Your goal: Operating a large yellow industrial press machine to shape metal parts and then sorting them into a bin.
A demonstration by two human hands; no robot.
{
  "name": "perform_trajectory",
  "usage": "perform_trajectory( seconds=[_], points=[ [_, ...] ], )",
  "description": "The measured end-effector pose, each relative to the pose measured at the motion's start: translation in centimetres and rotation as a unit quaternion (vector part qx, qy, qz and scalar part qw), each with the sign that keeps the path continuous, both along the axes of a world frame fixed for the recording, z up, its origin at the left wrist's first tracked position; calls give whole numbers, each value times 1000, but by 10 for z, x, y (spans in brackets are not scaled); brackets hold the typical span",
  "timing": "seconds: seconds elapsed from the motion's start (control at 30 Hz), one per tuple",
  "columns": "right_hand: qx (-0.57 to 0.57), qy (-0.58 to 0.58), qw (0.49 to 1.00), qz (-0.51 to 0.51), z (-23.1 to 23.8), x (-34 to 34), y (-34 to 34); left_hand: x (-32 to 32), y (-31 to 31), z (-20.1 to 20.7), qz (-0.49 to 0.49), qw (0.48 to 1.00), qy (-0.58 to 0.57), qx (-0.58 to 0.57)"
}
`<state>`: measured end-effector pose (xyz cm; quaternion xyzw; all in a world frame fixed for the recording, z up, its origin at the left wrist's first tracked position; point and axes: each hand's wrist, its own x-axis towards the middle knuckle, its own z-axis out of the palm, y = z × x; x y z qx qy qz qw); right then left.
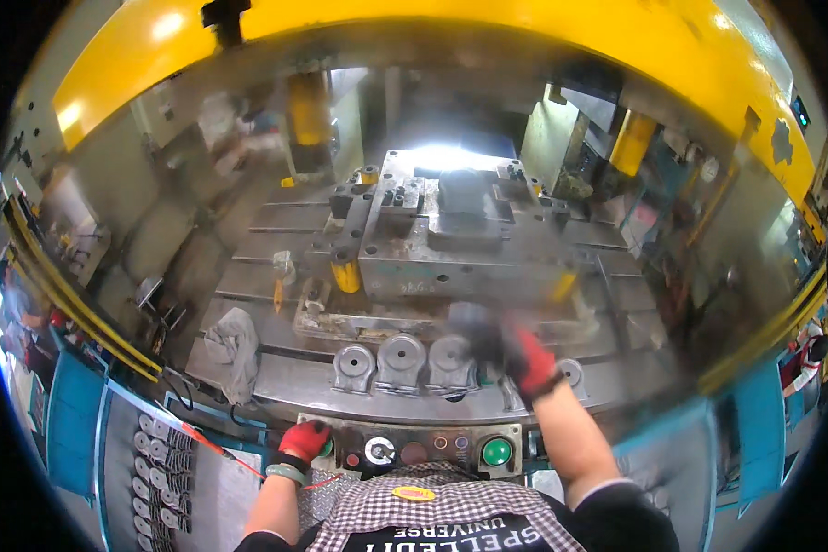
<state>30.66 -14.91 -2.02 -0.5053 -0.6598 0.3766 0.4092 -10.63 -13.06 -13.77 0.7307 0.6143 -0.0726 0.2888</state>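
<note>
My left hand, in a red glove with dark fingertips, is curled over a green push button at the left end of the control panel. My right hand, in a red and black glove, reaches over the front of the press bed. Motion smears its fingers, so whether they hold anything cannot be made out. Beside it, several stamped metal parts with round cups and centre holes stand in a row along the bed's front edge. Behind them sits the steel die, with a smooth raised block on top.
The control panel also has a right green button and a selector switch. A grey rag lies on the bed's left. More stamped parts are stacked at lower left. The yellow press frame arches overhead.
</note>
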Motion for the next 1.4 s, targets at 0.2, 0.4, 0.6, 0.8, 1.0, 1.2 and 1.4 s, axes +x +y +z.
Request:
perform_trajectory(
  seconds=[0.2,0.4,0.6,0.8,1.0,1.2,1.4],
  points=[
    [-265,-361,891,78,-114,-19,-162,-5,-58,-19,6,999,11,-32],
    [-234,-381,894,36,-192,-8,-213,9,-63,-44,23,999,31,-2],
    [-245,-396,883,63,-177,-9,-208,10,-66,-37,54,998,6,27],
    [-270,-377,880,106,-231,14,-205,8,-57,-48,5,1000,14,18],
    [-231,-392,885,98,-226,1,-208,11,-59,-35,44,998,39,-19],
    [-212,-378,898,81,-200,-9,-208,6,-57,-52,9,999,46,9],
    [-217,-382,895,72,-195,-11,-210,5,-59,-51,6,999,47,-8]
  ],
)
